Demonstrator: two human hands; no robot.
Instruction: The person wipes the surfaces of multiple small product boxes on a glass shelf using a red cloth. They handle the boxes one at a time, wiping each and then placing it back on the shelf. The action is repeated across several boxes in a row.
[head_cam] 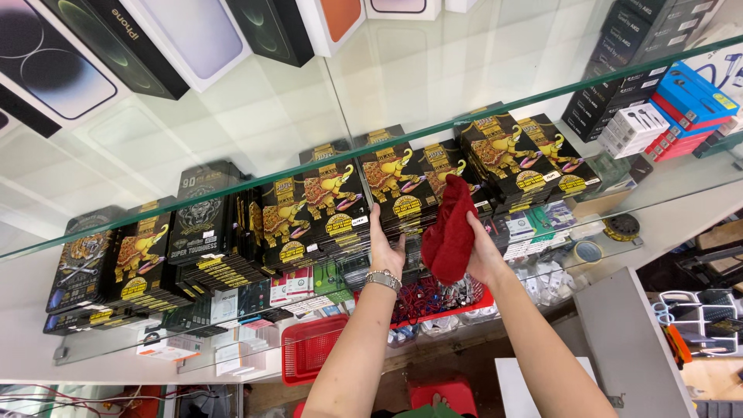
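- above: upper glass shelf (232,116) with phone boxes (116,46) in black and white, lying flat, near the top edge.
- across the middle: green front edge of that shelf, running from lower left to upper right, crossing in front of the stacks behind.
- middle glass shelf (681,182): rows of black flat packs with yellow elephant artwork (395,186), stacked and fanned; further left, black packs with a tiger design (200,213).
- far right: small red, blue and white boxes (681,108) beside dark boxes (619,54).
- lower right on the shelf: two rolls of tape (588,251), just beside small packets.
- below: red plastic baskets (309,348), one holding tangled cables; grey counter (627,340) to the right.
- left hand (385,251): open, palm flat against the front of the elephant pack stack, silver wristwatch (384,279) on the wrist.
- right hand (481,251): closed around the lower part of a dark red cloth (449,232).
- cloth: bunched, upright, between the two hands, its top pressed against the packs, just beside the left hand without visibly touching it.
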